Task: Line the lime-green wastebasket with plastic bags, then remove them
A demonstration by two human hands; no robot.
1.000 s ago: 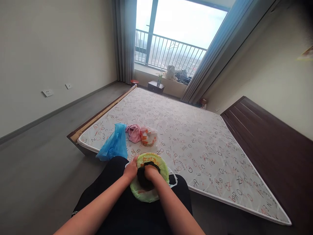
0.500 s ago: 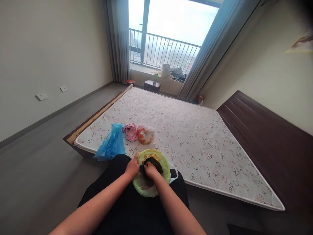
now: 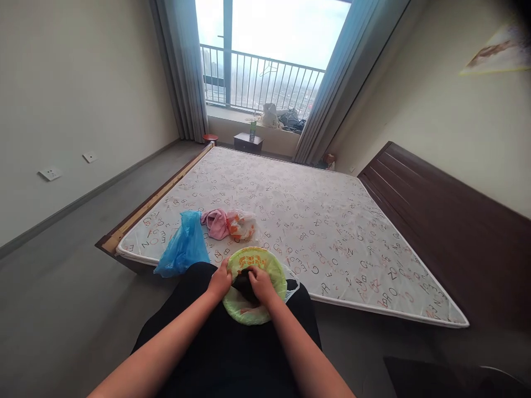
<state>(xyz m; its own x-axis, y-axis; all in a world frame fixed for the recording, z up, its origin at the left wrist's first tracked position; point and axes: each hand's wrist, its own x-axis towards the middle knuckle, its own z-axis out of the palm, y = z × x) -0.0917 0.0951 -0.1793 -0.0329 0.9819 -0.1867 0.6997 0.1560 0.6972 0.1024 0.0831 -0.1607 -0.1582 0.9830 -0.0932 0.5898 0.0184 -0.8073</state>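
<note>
A round, light green bin (image 3: 277, 271), lined with a clear plastic bag printed in orange, sits between my knees. My left hand (image 3: 220, 279) is closed around its left rim. My right hand (image 3: 260, 284) reaches over the opening, its fingers pinched on a dark, limp piece of material (image 3: 244, 284); whether this is cloth or plastic I cannot tell. Beyond the bin, on the mattress, lie a blue plastic bag (image 3: 186, 246), a pink cloth (image 3: 215, 223) and a clear plastic bag with orange print (image 3: 243, 225).
The letter-patterned mattress (image 3: 286, 199) stretches ahead, with a wooden bed-frame edge (image 3: 157, 194) at left and a dark headboard (image 3: 431, 215) at right. A small dark bedside table (image 3: 248, 143) with a bottle (image 3: 253, 131) stands near the window. Grey floor (image 3: 74, 276) lies to the left.
My right hand has come up from deeper in the bin, with the dark material at its fingers. My left hand stays on the rim. The view has shifted to the right.
</note>
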